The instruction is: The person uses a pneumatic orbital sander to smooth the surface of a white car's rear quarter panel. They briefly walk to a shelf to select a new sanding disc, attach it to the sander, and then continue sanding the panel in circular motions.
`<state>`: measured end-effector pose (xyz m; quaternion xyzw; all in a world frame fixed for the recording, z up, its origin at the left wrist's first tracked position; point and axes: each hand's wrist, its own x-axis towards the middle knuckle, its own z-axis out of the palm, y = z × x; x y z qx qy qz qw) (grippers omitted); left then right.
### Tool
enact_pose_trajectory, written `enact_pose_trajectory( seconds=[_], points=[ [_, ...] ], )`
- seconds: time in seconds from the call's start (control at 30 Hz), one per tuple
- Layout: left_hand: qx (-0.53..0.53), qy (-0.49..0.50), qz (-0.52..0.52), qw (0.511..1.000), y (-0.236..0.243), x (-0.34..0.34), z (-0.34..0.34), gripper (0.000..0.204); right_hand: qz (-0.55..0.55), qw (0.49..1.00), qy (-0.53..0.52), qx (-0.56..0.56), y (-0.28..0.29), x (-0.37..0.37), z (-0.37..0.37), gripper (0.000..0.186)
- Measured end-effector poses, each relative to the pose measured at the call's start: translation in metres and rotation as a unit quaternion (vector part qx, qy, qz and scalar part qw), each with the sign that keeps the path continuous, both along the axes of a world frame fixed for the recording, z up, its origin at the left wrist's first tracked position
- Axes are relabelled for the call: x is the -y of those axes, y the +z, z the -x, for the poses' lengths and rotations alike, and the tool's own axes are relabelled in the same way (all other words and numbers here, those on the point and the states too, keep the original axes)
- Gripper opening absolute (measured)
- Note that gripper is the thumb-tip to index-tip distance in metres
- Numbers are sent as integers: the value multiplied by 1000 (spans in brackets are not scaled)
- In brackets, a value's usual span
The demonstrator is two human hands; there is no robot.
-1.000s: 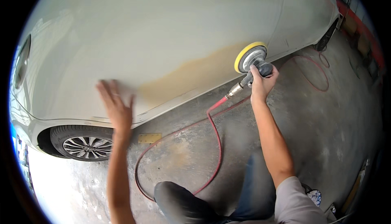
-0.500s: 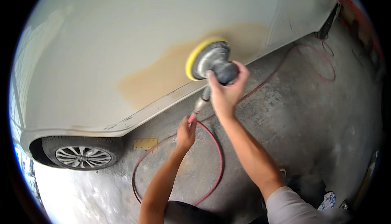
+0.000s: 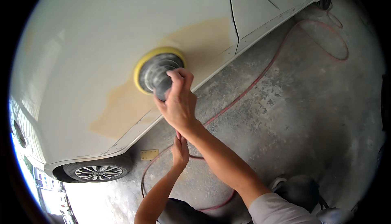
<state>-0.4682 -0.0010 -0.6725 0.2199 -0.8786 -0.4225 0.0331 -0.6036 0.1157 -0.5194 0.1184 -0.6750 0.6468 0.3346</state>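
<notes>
My right hand [image 3: 178, 102] is wrapped round the dark body of an orbital air sander [image 3: 161, 69] with a round yellow-edged pad. The pad lies over the upper left part of a tan filler patch [image 3: 205, 34] on the pale car's side panel [image 3: 102, 37]; it seems to touch the surface. Below it, my left hand [image 3: 180, 150] is closed round the red air hose [image 3: 260, 77] close to the tool. My right hand and wrist hide the sander's hose connection.
The car's wheel [image 3: 98, 172] is at lower left, beside a yellow perforated block [image 3: 149, 155] on the concrete floor [image 3: 309, 110]. Red hose loops across the floor below my left hand and at the far right. A dark scratch [image 3: 270, 0] marks the neighbouring door.
The sander and my right hand have moved left and slightly down across the patch. My left hand has shifted slightly left and down with the hose. The view has shifted too.
</notes>
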Motion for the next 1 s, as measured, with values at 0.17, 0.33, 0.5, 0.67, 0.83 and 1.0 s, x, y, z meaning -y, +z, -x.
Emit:
enact_pose_trajectory(
  seconds=[0.17, 0.33, 0.5, 0.67, 0.83, 1.0],
  points=[
    [-19, 30, -72, 997, 47, -59, 21, 37, 66, 995, -67, 29, 5, -59, 44, 64],
    [-95, 22, -42, 994, 53, -70, 33, 33, 125, 987, -83, 59, 15, -79, 65, 66],
    [-21, 103, -85, 991, 26, -77, 3, 34, 69, 997, 2, 35, -11, -43, 27, 70],
    [-110, 29, -27, 993, 68, -97, 46, 33, 133, 989, -51, 28, 43, -104, 75, 61],
    [-103, -1, -55, 993, 116, -123, 74, 35, 123, 988, -95, -19, 65, -133, 105, 62],
    [-56, 8, 49, 997, 90, -107, 41, 33, 152, 983, -84, 64, 19, -123, 91, 62]
  ],
)
